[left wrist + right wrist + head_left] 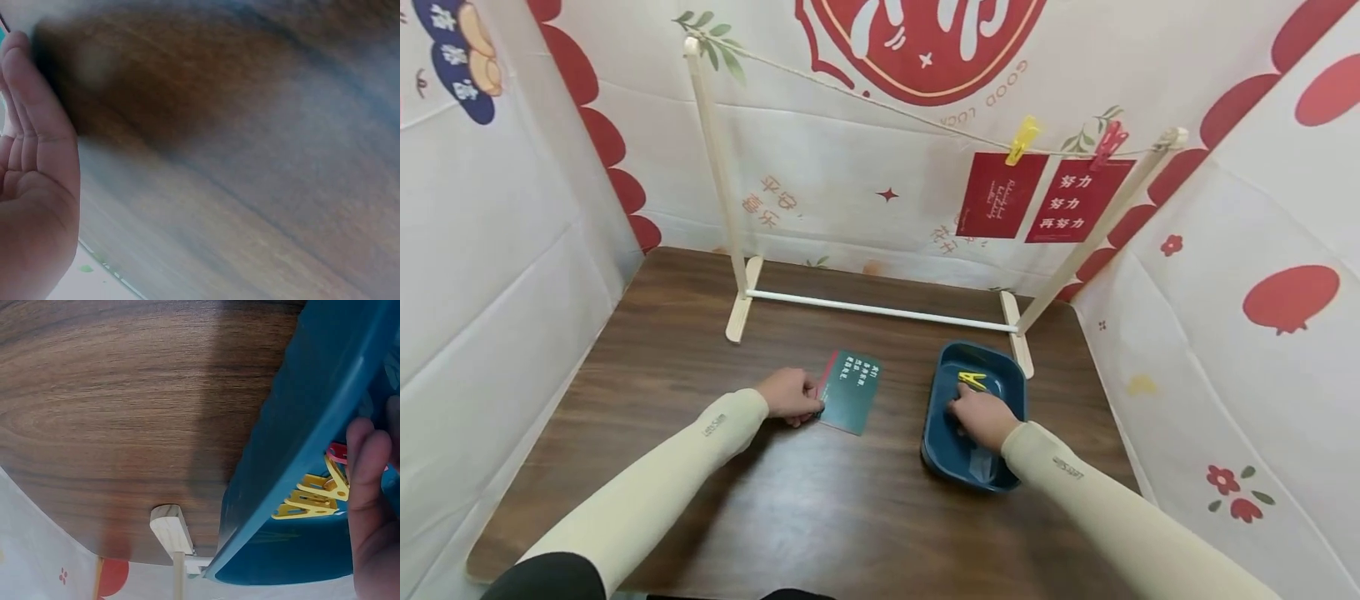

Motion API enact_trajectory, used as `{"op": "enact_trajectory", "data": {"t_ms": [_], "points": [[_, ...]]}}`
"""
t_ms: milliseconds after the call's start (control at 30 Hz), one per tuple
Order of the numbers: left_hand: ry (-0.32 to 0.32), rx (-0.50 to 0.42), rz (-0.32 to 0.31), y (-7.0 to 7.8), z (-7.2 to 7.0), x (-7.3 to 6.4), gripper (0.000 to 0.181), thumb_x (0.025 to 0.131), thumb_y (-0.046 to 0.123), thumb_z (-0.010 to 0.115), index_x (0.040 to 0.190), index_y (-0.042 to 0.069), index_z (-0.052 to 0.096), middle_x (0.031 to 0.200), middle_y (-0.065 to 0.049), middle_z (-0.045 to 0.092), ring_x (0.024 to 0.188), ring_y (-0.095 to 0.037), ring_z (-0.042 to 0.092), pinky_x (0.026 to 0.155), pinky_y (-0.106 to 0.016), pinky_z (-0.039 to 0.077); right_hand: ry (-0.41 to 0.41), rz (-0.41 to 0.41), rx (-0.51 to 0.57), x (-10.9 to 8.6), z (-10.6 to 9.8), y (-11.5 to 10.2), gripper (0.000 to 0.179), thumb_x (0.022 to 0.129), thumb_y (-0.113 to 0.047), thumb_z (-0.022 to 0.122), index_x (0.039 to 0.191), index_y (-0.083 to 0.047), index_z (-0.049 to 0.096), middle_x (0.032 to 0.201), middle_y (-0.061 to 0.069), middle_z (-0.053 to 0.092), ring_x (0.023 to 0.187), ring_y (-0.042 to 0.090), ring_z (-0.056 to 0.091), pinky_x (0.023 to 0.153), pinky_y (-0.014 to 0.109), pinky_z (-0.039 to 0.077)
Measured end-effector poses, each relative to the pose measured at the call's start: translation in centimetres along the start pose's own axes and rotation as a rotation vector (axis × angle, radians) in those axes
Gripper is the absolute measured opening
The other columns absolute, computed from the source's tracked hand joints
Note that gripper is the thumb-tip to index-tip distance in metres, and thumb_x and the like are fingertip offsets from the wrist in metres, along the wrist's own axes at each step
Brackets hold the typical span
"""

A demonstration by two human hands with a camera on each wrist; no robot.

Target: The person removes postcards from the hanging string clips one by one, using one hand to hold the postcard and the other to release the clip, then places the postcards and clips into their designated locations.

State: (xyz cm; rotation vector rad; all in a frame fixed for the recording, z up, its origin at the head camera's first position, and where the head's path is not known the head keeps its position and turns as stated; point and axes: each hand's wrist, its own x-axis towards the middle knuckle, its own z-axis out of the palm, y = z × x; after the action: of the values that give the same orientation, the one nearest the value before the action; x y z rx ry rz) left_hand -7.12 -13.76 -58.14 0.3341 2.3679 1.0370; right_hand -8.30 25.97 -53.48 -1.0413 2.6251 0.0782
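My left hand (792, 395) pinches the left edge of a dark green card (850, 392) with white writing and a red strip, over the table. In the left wrist view that hand (37, 131) is at the left edge and the card's grip is hidden. My right hand (987, 417) reaches into a blue tray (934, 442). Yellow clothespins (306, 503) lie beside its fingers, and a red clothespin (337, 452) is partly behind them. I cannot tell whether the fingers hold the red one.
Behind the hands stands a wooden rack (718, 167) with a string (880, 102). Two red cards (1002, 196) hang at its right, by a yellow clothespin (1022, 140) and a red clip (1108, 145). The tray sits near the rack's right foot (1019, 337). Printed cloth surrounds the table (647, 333).
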Motion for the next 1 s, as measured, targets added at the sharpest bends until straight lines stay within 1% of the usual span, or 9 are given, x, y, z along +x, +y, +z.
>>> {"op": "enact_trajectory", "data": {"t_ms": [67, 133, 233, 333, 500, 633, 733, 833, 1000], "points": [[0.002, 0.007, 0.004, -0.1, -0.5, -0.1, 0.028, 0.099, 0.02, 0.073, 0.074, 0.011, 0.067, 0.063, 0.0, 0.069, 0.053, -0.014, 0.069, 0.055, -0.029, 0.059, -0.001, 0.012, -0.007, 0.5, -0.3, -0.1, 0.017, 0.093, -0.009, 0.087, 0.107, -0.006, 0.077, 0.12, 0.026, 0.067, 0.082, 0.029, 0.072, 0.078, 0.048, 0.064], [0.004, 0.015, 0.008, -0.3, -0.9, -0.3, 0.028, 0.1, 0.019, 0.074, 0.074, 0.011, 0.067, 0.063, 0.0, 0.069, 0.053, -0.015, 0.07, 0.055, -0.03, 0.059, -0.001, 0.009, -0.009, 0.9, -0.5, -0.3, 0.018, 0.093, -0.009, 0.087, 0.108, -0.006, 0.077, 0.122, 0.028, 0.066, 0.082, 0.029, 0.072, 0.078, 0.048, 0.064], [0.002, 0.012, 0.016, -0.5, -0.9, -0.4, 0.028, 0.1, 0.018, 0.075, 0.074, 0.011, 0.067, 0.063, 0.0, 0.069, 0.054, -0.015, 0.07, 0.055, -0.031, 0.06, -0.007, 0.012, -0.015, 1.1, -0.5, -0.5, 0.017, 0.093, -0.008, 0.086, 0.107, -0.006, 0.076, 0.117, 0.026, 0.066, 0.076, 0.026, 0.069, 0.074, 0.046, 0.064], [-0.002, 0.0, 0.036, -0.7, -0.3, -0.2, 0.028, 0.1, 0.018, 0.076, 0.074, 0.012, 0.067, 0.063, 0.001, 0.069, 0.054, -0.015, 0.07, 0.055, -0.031, 0.06, -0.011, 0.033, -0.03, 0.8, -0.3, -0.5, 0.018, 0.093, -0.006, 0.087, 0.106, -0.007, 0.075, 0.115, 0.026, 0.065, 0.073, 0.024, 0.067, 0.071, 0.045, 0.064], [0.005, -0.017, 0.068, -0.1, 0.6, -0.1, 0.029, 0.099, 0.016, 0.077, 0.073, 0.011, 0.066, 0.061, 0.002, 0.068, 0.051, -0.014, 0.069, 0.054, -0.031, 0.059, 0.0, 0.091, -0.025, -0.1, 0.4, -0.5, 0.02, 0.091, -0.005, 0.088, 0.105, -0.007, 0.074, 0.118, 0.028, 0.066, 0.076, 0.029, 0.069, 0.071, 0.047, 0.064], [0.033, 0.008, 0.092, -0.1, 1.1, -0.1, 0.028, 0.098, 0.015, 0.077, 0.072, 0.013, 0.064, 0.057, 0.006, 0.065, 0.048, -0.011, 0.066, 0.053, -0.029, 0.057, 0.029, 0.134, -0.023, -0.4, 1.6, -0.6, 0.021, 0.092, -0.005, 0.087, 0.11, -0.006, 0.076, 0.128, 0.033, 0.065, 0.077, 0.031, 0.072, 0.071, 0.048, 0.065], [0.034, 0.021, 0.117, -0.1, 1.6, 0.0, 0.029, 0.097, 0.015, 0.076, 0.072, 0.014, 0.062, 0.055, 0.01, 0.064, 0.047, -0.008, 0.064, 0.053, -0.027, 0.055, 0.041, 0.17, -0.035, -0.9, 2.1, -0.6, 0.023, 0.09, -0.005, 0.089, 0.11, -0.006, 0.077, 0.129, 0.035, 0.065, 0.077, 0.032, 0.073, 0.069, 0.05, 0.065], [0.034, -0.001, 0.12, 0.0, 1.7, 0.0, 0.029, 0.097, 0.013, 0.077, 0.072, 0.014, 0.062, 0.054, 0.009, 0.063, 0.046, -0.009, 0.063, 0.052, -0.027, 0.054, 0.048, 0.204, -0.014, -1.0, 1.9, -0.8, 0.021, 0.091, -0.004, 0.088, 0.109, -0.005, 0.077, 0.128, 0.036, 0.065, 0.077, 0.032, 0.073, 0.069, 0.051, 0.064], [0.045, -0.02, 0.09, -0.1, 1.4, -0.3, 0.029, 0.097, 0.013, 0.077, 0.073, 0.013, 0.062, 0.056, 0.007, 0.064, 0.047, -0.01, 0.063, 0.054, -0.028, 0.055, 0.036, 0.229, 0.013, -0.2, 1.6, -0.9, 0.02, 0.093, -0.003, 0.085, 0.112, -0.005, 0.077, 0.131, 0.035, 0.063, 0.079, 0.031, 0.072, 0.073, 0.051, 0.065]]}}
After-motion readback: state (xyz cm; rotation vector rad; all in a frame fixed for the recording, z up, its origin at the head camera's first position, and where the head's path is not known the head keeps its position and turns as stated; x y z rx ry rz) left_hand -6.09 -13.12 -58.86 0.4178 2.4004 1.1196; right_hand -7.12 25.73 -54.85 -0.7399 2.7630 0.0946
